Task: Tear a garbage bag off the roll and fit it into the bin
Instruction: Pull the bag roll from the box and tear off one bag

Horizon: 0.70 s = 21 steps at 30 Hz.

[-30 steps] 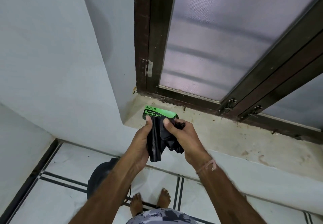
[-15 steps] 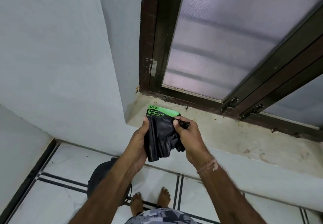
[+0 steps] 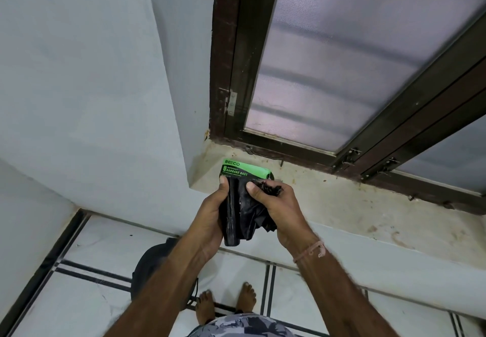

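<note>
Both hands grip the black garbage bag roll (image 3: 236, 213) at the stained window sill (image 3: 342, 205): left hand (image 3: 210, 221) clasping its side, right hand (image 3: 278, 207) pinching crumpled plastic.

Roll (image 3: 246, 172) of black bags, green and black paper label: brand "BECO" in dark letters on the green band; beneath it, on the black band, "GARBAGE BAGS" in green capitals. Smaller lines above and below that heading, and a small mark at the label's lower left edge, too small to read.
</note>
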### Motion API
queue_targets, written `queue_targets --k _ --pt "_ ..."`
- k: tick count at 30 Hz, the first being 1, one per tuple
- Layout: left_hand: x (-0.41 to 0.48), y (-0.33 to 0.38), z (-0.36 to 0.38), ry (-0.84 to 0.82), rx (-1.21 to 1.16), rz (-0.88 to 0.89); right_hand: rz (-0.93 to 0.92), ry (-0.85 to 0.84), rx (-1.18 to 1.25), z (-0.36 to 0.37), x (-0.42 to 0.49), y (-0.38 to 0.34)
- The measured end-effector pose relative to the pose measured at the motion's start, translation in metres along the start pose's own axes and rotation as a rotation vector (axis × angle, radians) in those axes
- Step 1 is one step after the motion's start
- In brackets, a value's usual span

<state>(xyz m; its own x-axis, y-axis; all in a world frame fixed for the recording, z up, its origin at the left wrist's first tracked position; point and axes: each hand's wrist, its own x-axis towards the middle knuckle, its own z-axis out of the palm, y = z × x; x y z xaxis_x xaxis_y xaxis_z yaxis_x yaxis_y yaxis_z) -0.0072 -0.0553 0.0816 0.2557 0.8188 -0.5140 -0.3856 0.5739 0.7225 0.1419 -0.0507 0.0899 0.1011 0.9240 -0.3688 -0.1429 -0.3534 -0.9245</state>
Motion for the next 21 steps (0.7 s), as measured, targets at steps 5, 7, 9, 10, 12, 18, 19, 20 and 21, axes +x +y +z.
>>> queue_targets --k 5,7,9,10,12,18,19,20,21 --pt "0.004 0.001 0.001 -0.012 -0.046 -0.020 0.003 0.055 -0.004 0.000 0.004 0.002" --pt "0.005 0.000 0.002 -0.021 -0.054 -0.027 0.006 0.059 -0.011 -0.001 0.005 0.002" --pt "0.007 0.000 0.003 -0.024 -0.058 -0.028 0.006 0.066 -0.008 0.000 0.006 0.003" --pt "0.008 0.000 0.004 -0.022 -0.061 -0.026 0.004 0.075 0.003 0.000 0.007 0.003" --pt "0.009 -0.001 0.005 -0.017 -0.075 -0.022 -0.005 0.094 0.035 -0.001 0.009 0.005" --pt "0.011 -0.003 0.010 0.007 -0.081 -0.005 -0.027 0.058 0.016 -0.004 0.011 0.006" --pt "0.012 -0.003 0.011 0.014 -0.079 -0.004 -0.033 0.060 0.012 -0.004 0.012 0.006" --pt "0.012 -0.004 0.011 0.018 -0.080 -0.005 -0.036 0.069 0.013 -0.004 0.013 0.007" --pt "0.013 -0.004 0.012 0.023 -0.084 -0.005 -0.035 0.083 0.012 -0.004 0.015 0.008"
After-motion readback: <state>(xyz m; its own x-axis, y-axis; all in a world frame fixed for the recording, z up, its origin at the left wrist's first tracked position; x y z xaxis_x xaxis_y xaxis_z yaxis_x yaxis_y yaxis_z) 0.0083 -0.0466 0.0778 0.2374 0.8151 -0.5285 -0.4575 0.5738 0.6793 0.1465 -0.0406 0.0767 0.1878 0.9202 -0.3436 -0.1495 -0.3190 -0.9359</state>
